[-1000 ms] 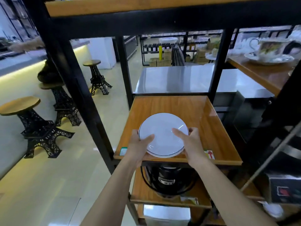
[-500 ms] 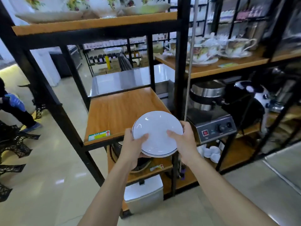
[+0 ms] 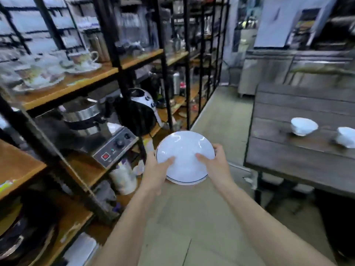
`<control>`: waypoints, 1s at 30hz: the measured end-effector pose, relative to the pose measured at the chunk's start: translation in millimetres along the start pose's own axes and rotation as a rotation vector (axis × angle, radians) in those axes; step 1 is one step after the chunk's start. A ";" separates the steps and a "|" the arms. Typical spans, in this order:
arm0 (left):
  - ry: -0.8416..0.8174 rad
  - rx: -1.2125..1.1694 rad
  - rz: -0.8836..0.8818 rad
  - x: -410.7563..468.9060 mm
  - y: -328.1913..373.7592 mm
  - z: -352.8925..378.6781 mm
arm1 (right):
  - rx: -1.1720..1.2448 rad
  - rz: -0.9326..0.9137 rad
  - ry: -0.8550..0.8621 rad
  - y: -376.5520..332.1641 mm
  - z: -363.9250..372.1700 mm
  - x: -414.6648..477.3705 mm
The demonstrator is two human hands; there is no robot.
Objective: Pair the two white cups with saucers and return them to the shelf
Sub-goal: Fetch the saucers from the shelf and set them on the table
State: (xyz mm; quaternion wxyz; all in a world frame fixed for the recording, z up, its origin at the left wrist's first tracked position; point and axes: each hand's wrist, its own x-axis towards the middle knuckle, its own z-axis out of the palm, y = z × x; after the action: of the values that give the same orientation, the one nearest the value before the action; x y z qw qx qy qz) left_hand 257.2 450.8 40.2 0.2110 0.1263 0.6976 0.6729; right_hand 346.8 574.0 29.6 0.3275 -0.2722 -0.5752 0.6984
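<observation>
Both hands hold white saucers with a thin dark rim, stacked and level in front of me over the floor. My left hand grips the left edge, thumb on top. My right hand grips the right edge the same way. Two white cups stand on the dark wooden table to the right: one cup nearer the middle, the other cup at the frame's right edge. The wooden shelf the saucers came from is at the far left.
A black metal rack with wooden boards fills the left side. It carries floral cups and saucers, a steel appliance with knobs and a black-and-white machine. A floor aisle runs between rack and table. Steel cabinets stand behind.
The saucers came off the wooden shelf and travelled right with both hands. My view swung right, so the table with the two cups is now in sight.
</observation>
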 end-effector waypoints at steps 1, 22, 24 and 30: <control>-0.048 0.009 0.003 2.8 -0.9 28.3 | -0.001 -0.001 0.048 -4.0 -27.2 5.0; -0.559 0.056 -0.209 34.9 -34.6 458.4 | -0.257 0.049 0.524 -25.7 -426.8 131.4; -0.589 0.069 -0.269 44.5 -38.6 476.2 | -0.271 0.083 0.548 -17.3 -444.4 144.4; -0.653 0.166 -0.394 77.2 -61.7 526.0 | -0.323 0.208 0.574 12.2 -488.3 180.5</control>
State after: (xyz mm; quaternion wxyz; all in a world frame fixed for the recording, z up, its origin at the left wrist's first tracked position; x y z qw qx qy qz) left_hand 440.3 948.3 -33.4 0.5363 0.2138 0.6566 0.4853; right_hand 599.6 1016.9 -75.8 0.3557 -0.5630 -0.5318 0.5231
